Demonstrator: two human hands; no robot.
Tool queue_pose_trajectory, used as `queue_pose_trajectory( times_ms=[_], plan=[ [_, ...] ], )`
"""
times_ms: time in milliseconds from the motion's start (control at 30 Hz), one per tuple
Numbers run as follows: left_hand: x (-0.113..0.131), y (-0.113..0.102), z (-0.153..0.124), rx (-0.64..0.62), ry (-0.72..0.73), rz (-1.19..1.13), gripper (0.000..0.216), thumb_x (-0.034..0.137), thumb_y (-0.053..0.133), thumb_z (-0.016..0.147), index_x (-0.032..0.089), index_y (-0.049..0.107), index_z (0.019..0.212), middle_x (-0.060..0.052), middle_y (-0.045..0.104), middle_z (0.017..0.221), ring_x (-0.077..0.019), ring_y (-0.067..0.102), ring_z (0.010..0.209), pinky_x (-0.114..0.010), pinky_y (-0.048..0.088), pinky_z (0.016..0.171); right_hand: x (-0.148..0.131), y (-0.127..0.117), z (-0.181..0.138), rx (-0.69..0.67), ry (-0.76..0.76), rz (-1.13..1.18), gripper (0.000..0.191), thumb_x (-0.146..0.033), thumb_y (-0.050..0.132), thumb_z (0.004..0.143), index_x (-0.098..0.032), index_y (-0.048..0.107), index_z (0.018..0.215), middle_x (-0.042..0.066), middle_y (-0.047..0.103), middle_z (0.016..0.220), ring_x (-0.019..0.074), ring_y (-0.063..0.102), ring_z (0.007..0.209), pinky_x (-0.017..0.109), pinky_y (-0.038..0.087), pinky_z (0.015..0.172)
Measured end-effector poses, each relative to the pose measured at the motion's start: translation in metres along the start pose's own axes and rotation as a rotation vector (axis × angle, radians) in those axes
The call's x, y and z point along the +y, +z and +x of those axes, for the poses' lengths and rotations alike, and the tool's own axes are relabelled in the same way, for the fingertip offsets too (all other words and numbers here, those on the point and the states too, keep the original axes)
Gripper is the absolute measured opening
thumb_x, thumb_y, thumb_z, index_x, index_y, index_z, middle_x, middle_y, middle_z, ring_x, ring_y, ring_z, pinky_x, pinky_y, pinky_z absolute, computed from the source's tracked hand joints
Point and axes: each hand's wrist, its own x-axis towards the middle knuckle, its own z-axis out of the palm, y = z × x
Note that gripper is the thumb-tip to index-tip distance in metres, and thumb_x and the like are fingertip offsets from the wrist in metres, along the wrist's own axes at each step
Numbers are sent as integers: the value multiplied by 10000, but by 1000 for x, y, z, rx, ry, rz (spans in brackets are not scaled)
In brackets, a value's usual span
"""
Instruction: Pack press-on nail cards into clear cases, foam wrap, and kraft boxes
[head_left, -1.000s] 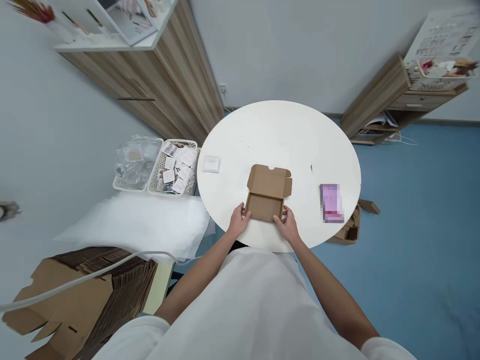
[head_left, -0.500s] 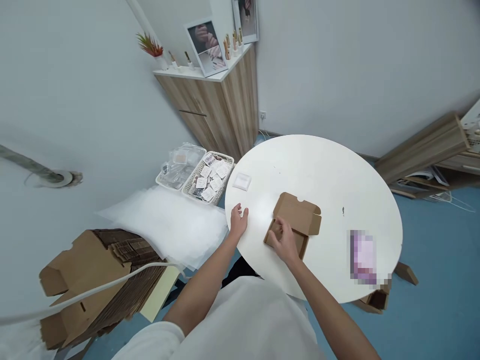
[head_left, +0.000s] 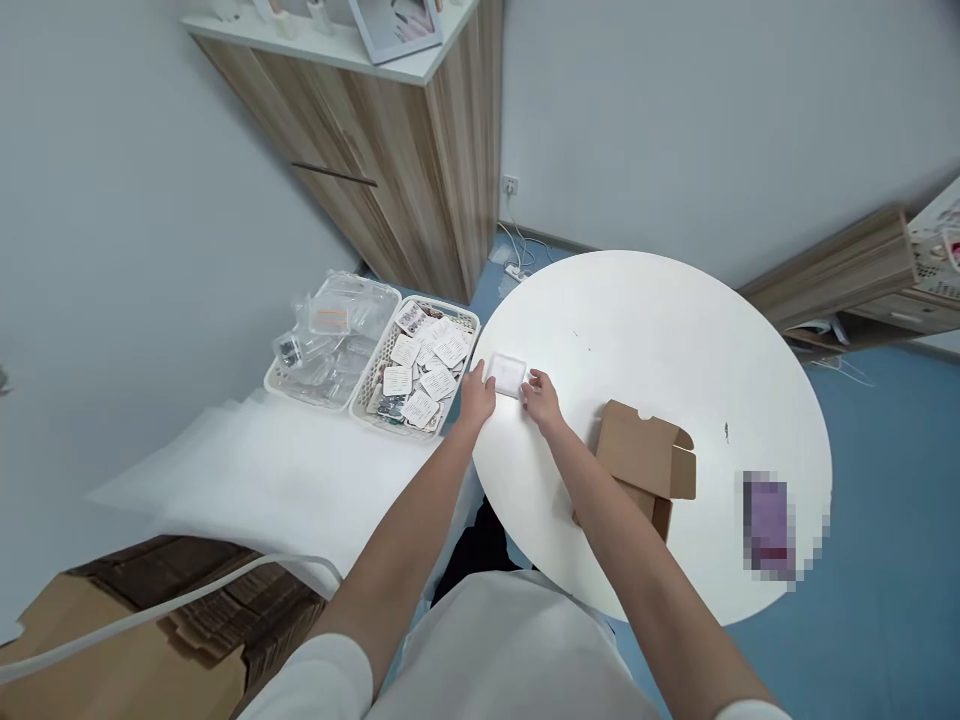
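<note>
A small, flat white case (head_left: 508, 374) lies near the left edge of the round white table (head_left: 660, 330). My left hand (head_left: 477, 398) is at its left side, with thumb and forefinger apart at the edge. On the other side, my right hand (head_left: 541, 400) is at the right edge with its fingers bent and parted. The contact is too small to make out fully. An open brown cardboard mailer box (head_left: 637, 450) sits to the right, lid folded back, partly covered by my right forearm.
Left of the table are a white basket of carded packets (head_left: 420, 370) and a tray of clear plastic bags (head_left: 337, 335). White translucent sheets (head_left: 277, 480) and stacked flat cardboard (head_left: 172, 620) lie nearer. A pixelated purple item (head_left: 769, 525) rests at the table's right.
My right hand has left the cardboard box and moved left to the white case. My left hand has moved forward to the case's other side. The view has shifted downward and left.
</note>
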Motion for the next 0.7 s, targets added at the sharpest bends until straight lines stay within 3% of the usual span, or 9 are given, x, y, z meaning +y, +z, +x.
queue_pose_trajectory(
  times_ms=[133,267,433,700],
  plan=[
    [-1,-1,1,-50,62,-5,418,154,465,775,156,483,1193,-119,523,1073,-200,528,949,-337,390,877,3,12,-1,1,-41,45,451,-211,493,653,-254,432,1098,25,492,1015,109,521,686,280,462,650],
    [1,-4,-20,-79,79,-148,419,175,502,748,174,503,1167,-85,539,993,-140,541,770,-302,453,762,4,-3,-26,13,-81,126,447,-195,507,638,-245,436,1077,13,496,978,94,512,655,274,462,638],
    [28,6,-75,-200,193,-323,434,250,526,743,214,483,1173,-62,514,994,-106,521,728,-249,484,656,15,-58,-85,106,-184,150,444,-227,524,663,-247,441,1098,23,509,1005,101,516,707,280,467,675],
    [68,53,-176,-484,318,-236,464,236,534,742,215,466,1200,-80,513,1027,-129,523,789,-274,490,690,71,-157,-173,242,-178,98,457,-234,537,669,-207,431,1113,48,557,1022,116,545,716,318,463,731]
  ],
)
